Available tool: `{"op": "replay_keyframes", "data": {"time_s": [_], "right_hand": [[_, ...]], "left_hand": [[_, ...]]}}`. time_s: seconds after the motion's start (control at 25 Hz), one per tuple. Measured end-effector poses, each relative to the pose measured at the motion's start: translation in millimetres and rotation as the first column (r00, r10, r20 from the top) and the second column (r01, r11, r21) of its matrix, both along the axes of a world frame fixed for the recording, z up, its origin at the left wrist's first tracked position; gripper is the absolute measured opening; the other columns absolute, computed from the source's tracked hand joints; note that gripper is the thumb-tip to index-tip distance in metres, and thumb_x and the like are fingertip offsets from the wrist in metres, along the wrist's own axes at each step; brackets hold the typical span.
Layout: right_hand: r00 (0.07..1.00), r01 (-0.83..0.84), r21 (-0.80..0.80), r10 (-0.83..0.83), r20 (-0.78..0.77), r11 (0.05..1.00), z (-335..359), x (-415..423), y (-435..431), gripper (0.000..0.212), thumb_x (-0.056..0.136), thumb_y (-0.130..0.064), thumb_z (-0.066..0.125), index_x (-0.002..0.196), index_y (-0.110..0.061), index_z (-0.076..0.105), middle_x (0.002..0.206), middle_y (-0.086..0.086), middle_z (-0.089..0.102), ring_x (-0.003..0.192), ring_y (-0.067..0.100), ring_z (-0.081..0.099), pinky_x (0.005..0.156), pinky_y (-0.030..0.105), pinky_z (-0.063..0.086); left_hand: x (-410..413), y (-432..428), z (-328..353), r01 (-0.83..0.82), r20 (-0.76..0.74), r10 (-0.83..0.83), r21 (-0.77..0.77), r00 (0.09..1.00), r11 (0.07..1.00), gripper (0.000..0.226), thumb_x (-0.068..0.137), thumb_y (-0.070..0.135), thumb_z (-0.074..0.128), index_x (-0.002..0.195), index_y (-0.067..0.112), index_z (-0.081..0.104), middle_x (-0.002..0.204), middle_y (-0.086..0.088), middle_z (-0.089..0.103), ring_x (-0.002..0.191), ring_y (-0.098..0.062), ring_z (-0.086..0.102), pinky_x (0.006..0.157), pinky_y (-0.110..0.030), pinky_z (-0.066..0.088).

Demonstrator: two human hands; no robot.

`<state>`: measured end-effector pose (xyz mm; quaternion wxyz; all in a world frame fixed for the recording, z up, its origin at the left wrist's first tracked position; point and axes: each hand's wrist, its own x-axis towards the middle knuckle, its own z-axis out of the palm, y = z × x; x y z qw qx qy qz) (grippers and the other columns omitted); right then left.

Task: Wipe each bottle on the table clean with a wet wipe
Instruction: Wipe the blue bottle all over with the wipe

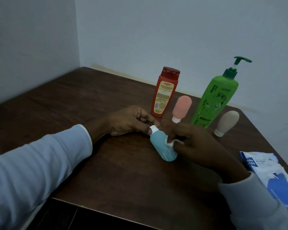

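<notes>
At the centre of the frame the right hand (196, 143) curls its fingers round a white wet wipe (170, 142) and presses it to the side of the teal bottle (163, 146). Most of the wipe is hidden inside the fist, with only a crumpled edge showing. The left hand (131, 120), just up and left, pinches the bottle's white cap (153, 128) between curled fingertips, which cover part of the cap. The bottle lies slanted, cap to the upper left and base to the lower right, low over the dark wooden table (73, 100) (whether it rests on the wood is hard to make out).

Behind the hands stand a red bottle (165, 92), a pink bottle (181, 107) cap down, a green pump bottle (213, 100) and a beige bottle (226, 122) cap down. At the lower right a blue-and-white wipes pack (273, 176) is cut off by the frame edge and partly covered by the right sleeve.
</notes>
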<state>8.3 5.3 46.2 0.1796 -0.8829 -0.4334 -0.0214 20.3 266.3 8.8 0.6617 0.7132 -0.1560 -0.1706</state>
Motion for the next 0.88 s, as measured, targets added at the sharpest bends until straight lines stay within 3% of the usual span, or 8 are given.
{"op": "replay_keyframes", "data": {"time_s": [0.12,0.24,0.32,0.48,0.6,0.68,0.8,0.88], "right_hand": [[0.996,-0.056,-0.047,0.06,0.072,0.997,-4,-5,9,0.021,0.084,-0.015,0.067,0.101,-0.026,0.071,0.105,-0.015,0.062,0.095,-0.003,0.056,0.077,0.009,0.041],[0.992,-0.014,0.034,0.009,0.129,0.999,-12,7,25,0.019,0.088,-0.014,0.06,0.104,-0.021,0.069,0.105,-0.007,0.064,0.094,0.005,0.057,0.079,0.019,0.045],[0.997,0.034,0.049,-0.038,0.073,0.998,-8,10,16,0.012,0.088,-0.015,0.061,0.096,-0.021,0.067,0.095,-0.008,0.063,0.086,0.005,0.056,0.074,0.028,0.049],[0.998,-0.067,-0.042,0.066,-0.013,0.997,-2,-3,-1,0.016,0.084,-0.016,0.068,0.091,-0.03,0.068,0.096,-0.018,0.06,0.092,-0.001,0.057,0.075,0.016,0.045],[0.995,-0.052,0.009,0.051,0.086,0.999,-11,2,19,0.021,0.087,-0.014,0.064,0.102,-0.027,0.069,0.108,-0.01,0.062,0.098,0.002,0.056,0.082,0.017,0.045],[0.99,0.026,0.05,-0.033,0.138,0.998,-15,8,27,0.019,0.089,-0.014,0.06,0.104,-0.023,0.068,0.105,-0.006,0.063,0.096,0.006,0.058,0.08,0.02,0.045],[0.998,0.059,0.022,-0.06,0.037,0.998,-6,7,8,0.02,0.09,-0.015,0.062,0.086,-0.034,0.061,0.086,-0.019,0.056,0.084,-0.004,0.055,0.068,0.01,0.04],[0.999,-0.024,-0.011,0.024,-0.048,1.0,0,-3,-1,0.017,0.086,-0.015,0.067,0.087,-0.033,0.066,0.088,-0.02,0.059,0.088,-0.005,0.056,0.07,0.009,0.042]], "left_hand": [[0,0,0,0.005,-0.011,-0.006,-0.003,1.0,1.0,0.035,0.089,-0.016,0.064,0.122,-0.006,0.068,0.12,-0.016,0.075,0.111,-0.025,0.073,0.093,-0.031,0.061],[-1,0,-1,0.024,0.0,-0.024,-0.012,1.0,1.0,0.034,0.089,-0.017,0.063,0.121,-0.006,0.068,0.116,-0.014,0.077,0.107,-0.022,0.074,0.093,-0.03,0.061],[0,0,0,0.019,-0.002,-0.019,0.0,1.0,1.0,0.035,0.089,-0.016,0.063,0.12,-0.003,0.07,0.119,-0.014,0.076,0.111,-0.024,0.073,0.093,-0.03,0.061],[0,0,2,-0.001,-0.019,0.002,0.023,1.0,1.0,0.035,0.09,-0.015,0.064,0.12,0.0,0.07,0.124,-0.015,0.074,0.118,-0.027,0.07,0.096,-0.032,0.06],[0,0,0,0.005,-0.015,-0.005,0.02,1.0,1.0,0.033,0.09,-0.015,0.063,0.12,-0.003,0.07,0.123,-0.017,0.074,0.115,-0.026,0.071,0.096,-0.033,0.06],[0,-1,0,0.012,-0.006,-0.012,0.035,1.0,0.999,0.035,0.09,-0.015,0.063,0.123,-0.004,0.068,0.125,-0.018,0.073,0.117,-0.027,0.07,0.098,-0.034,0.059],[0,-1,2,-0.005,-0.007,0.005,0.061,1.0,0.998,0.037,0.091,-0.013,0.064,0.127,-0.003,0.066,0.127,-0.015,0.073,0.122,-0.027,0.069,0.103,-0.037,0.057],[1,-2,2,-0.014,-0.011,0.015,0.065,1.0,0.998,0.037,0.091,-0.011,0.065,0.127,-0.002,0.067,0.127,-0.014,0.073,0.122,-0.027,0.068,0.103,-0.038,0.056]]}}
